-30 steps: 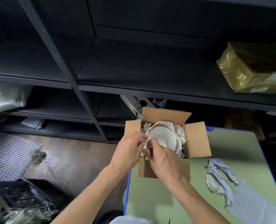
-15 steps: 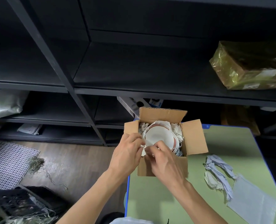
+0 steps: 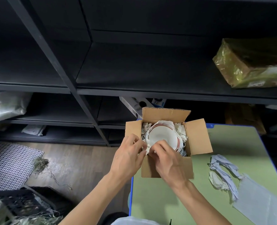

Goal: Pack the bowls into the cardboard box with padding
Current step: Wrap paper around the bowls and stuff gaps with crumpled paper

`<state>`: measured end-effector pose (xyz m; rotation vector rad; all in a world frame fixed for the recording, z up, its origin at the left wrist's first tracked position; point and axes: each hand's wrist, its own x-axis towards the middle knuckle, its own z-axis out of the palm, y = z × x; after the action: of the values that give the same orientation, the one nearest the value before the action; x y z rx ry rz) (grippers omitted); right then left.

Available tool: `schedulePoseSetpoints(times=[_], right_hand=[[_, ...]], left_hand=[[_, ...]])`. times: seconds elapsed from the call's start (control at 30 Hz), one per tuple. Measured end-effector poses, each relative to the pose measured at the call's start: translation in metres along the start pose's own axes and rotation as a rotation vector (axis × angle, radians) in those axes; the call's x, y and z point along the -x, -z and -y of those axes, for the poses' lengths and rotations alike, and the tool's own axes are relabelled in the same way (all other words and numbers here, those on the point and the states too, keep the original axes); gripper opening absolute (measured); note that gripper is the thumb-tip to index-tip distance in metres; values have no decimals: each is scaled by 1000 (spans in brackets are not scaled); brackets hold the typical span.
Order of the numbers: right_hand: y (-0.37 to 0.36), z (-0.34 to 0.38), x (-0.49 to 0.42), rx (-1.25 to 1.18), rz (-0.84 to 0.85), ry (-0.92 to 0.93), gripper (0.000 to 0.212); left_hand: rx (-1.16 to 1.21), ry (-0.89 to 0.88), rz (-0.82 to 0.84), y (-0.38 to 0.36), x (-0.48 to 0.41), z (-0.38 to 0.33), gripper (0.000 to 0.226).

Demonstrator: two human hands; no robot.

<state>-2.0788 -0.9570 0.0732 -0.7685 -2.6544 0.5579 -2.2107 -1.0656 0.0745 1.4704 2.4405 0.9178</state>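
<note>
- I counted one cardboard box (image 3: 167, 168) standing open at the far left corner of the green worktop (image 3: 159, 200). Three of its flaps showed, folded outward, and the near one was hidden behind the hands.
- One white bowl (image 3: 162, 135) with a red band at its rim lay inside the box, its hollow facing up. More rims showed at its right edge, but I could not count them.
- Crumpled paper padding (image 3: 180, 130) filled the gap between the bowl and the box walls on the far, left and right sides.
- Both hands met at the box's near left rim, almost touching each other.
- The left hand (image 3: 128, 156) came in from the left with its back up and its fingers curled, the fingertips pinching the padding's edge.
- The right hand (image 3: 168, 159) reached over the box's near wall, thumb and fingers nipping the same bit of padding just beside the bowl's near rim.
- To the right of the box, one loose heap of crumpled paper (image 3: 222, 172) lay on the worktop, well apart from the box.
- One flat bubble wrap sheet (image 3: 257, 197) lay touching that heap's near end.
- One gold-wrapped parcel (image 3: 251, 65) sat on the black shelving (image 3: 134, 62) behind.
- On the floor to the left lay one white mesh mat (image 3: 8, 163) and one black crate (image 3: 21, 203).
</note>
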Motion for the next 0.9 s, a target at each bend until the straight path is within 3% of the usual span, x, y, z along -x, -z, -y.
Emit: schedulePoseSetpoints(times=[0.23, 0.3, 0.37, 0.57, 0.8, 0.9], right_hand=[[-2, -2, -9, 28, 16, 6, 12], [2, -2, -9, 67, 59, 45, 23], [7, -2, -6, 77, 108, 76, 33], [9, -3, 4, 31, 171, 75, 33], [11, -2, 18, -11, 182, 22, 20], [9, 1, 16, 10, 171, -3, 20]], left_hand=[[-47, 61, 32, -6, -7, -1, 7], [-82, 62, 59, -7, -11, -2, 12], [-106, 17, 75, -6, -13, -1, 14], [-138, -101, 138, -11, -1, 8, 31], [-98, -134, 59, -4, 15, 3, 16], [-110, -155, 5, -8, 20, 5, 21]])
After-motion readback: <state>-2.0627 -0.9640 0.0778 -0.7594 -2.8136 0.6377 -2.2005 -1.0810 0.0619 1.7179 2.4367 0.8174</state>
